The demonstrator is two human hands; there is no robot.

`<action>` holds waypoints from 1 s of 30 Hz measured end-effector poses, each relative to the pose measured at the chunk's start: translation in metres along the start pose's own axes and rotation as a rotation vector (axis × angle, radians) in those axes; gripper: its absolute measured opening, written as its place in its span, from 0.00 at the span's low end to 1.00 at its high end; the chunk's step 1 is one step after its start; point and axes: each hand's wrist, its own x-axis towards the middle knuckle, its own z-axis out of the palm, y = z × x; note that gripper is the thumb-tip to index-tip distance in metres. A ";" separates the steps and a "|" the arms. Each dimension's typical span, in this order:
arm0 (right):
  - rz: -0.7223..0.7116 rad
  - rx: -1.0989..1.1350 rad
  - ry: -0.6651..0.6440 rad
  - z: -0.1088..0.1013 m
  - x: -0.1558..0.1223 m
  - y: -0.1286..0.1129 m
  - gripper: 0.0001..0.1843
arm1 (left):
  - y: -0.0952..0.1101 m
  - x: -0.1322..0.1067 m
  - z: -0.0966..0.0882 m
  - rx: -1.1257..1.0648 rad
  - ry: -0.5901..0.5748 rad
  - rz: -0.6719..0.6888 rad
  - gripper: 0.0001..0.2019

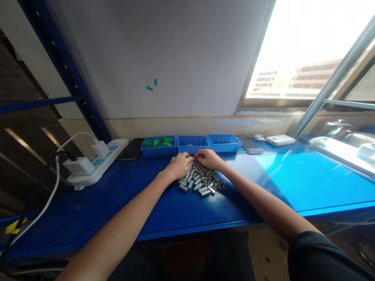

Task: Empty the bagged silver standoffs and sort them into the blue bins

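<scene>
A pile of small silvery metal pieces (202, 180), blocky and elongated, lies on the blue table. At the pile's far left side is my left hand (180, 164), its fingers bent and pressed together at the tips. My right hand (208, 158) meets it from the right, with thumb and fingers pinched over the far edge of the pile. Whatever the fingertips hold is too small or too covered to make out. Just beyond the hands stand three blue bins: the left bin (159, 152) holds green pieces (159, 141), beside a middle bin (193, 149) and a right bin (223, 146).
On the left lies a white power strip (101, 166) with plugged-in adapters and cables. A dark phone-like slab (131, 149) rests next to it. Toward the right are a blurred-out item (250, 144) and a white box (280, 140). The wall closes off the back of the table (117, 207).
</scene>
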 end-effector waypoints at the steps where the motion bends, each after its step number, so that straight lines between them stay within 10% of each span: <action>1: 0.023 0.010 -0.003 0.000 0.000 -0.001 0.15 | 0.000 0.000 0.000 -0.006 0.000 -0.001 0.20; 11: 0.110 0.155 0.032 0.001 -0.007 -0.001 0.19 | -0.005 0.003 0.005 -0.071 0.011 -0.024 0.19; 30: -0.104 -0.249 -0.070 -0.002 -0.009 -0.006 0.19 | -0.002 0.003 0.005 -0.072 0.039 -0.029 0.18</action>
